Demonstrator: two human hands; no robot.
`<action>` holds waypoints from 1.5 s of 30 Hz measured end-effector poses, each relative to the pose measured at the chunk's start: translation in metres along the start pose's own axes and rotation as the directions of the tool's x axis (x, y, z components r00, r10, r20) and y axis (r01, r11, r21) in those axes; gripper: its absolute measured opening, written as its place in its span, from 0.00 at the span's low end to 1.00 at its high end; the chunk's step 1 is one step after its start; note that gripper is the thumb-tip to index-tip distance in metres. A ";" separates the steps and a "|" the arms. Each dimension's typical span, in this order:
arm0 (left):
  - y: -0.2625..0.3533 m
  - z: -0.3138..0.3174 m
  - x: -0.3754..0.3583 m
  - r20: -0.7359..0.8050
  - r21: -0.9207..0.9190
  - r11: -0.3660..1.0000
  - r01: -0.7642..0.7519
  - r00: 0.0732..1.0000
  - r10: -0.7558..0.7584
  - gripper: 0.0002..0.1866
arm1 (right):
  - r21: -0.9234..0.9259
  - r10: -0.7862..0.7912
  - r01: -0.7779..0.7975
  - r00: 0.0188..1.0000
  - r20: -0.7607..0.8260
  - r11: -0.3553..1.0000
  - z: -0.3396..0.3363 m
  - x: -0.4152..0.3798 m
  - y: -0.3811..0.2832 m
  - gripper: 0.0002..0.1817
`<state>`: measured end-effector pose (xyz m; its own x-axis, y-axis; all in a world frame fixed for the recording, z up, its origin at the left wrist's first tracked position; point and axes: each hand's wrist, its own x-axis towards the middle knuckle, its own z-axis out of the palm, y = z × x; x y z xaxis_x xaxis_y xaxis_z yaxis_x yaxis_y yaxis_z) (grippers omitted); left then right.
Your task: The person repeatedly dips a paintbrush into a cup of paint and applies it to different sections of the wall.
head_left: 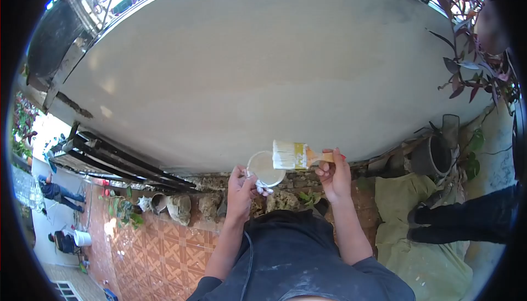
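Observation:
A paintbrush (291, 155) with a wooden handle and white paint on its bristles is gripped at the handle by my right hand (335, 176). Its bristles point left and overlap the rim of a small round paint container (266, 169). My left hand (242, 188) is closed around the container's left side, with white paint smeared near the fingers. Both hands are in front of my body, close to the foot of a pale grey wall (258, 70).
Rocks and plants (208, 206) line the wall's base. Dark slatted metalwork (118, 158) leans at left, a dark pot (433, 155) stands at right. Another person's legs (466, 216) are on a green cloth (422, 268) at right. Two people (60, 191) appear far left, near a white bucket (82, 238).

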<state>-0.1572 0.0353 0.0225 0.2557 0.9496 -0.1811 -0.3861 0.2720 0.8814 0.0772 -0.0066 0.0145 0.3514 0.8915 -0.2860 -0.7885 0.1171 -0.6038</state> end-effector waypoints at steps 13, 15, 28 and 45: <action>-0.043 0.096 0.010 0.061 0.014 1.000 0.011 0.998 -0.012 0.09 | -0.126 -0.766 0.794 0.607 0.212 0.594 0.074 0.054 -0.191 0.18; -0.055 0.111 0.010 0.057 0.010 1.000 -0.016 0.998 0.015 0.09 | -0.130 -0.809 0.885 0.461 0.364 0.446 0.078 0.069 -0.210 0.17; -0.098 0.144 0.003 -0.120 -0.041 0.999 0.012 0.993 -0.017 0.07 | -0.275 -0.915 0.936 0.294 0.276 0.218 0.015 0.081 -0.277 0.17; -0.048 0.103 0.008 -0.028 0.132 0.988 0.085 0.996 -0.082 0.07 | -0.370 -0.917 0.925 0.070 0.392 -0.087 0.024 0.074 -0.241 0.14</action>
<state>-0.0454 0.0141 0.0233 0.2616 0.9282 -0.2647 -0.2431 0.3288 0.9126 0.2813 0.0416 0.1564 0.5503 0.1266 0.8253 0.5804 0.6526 -0.4871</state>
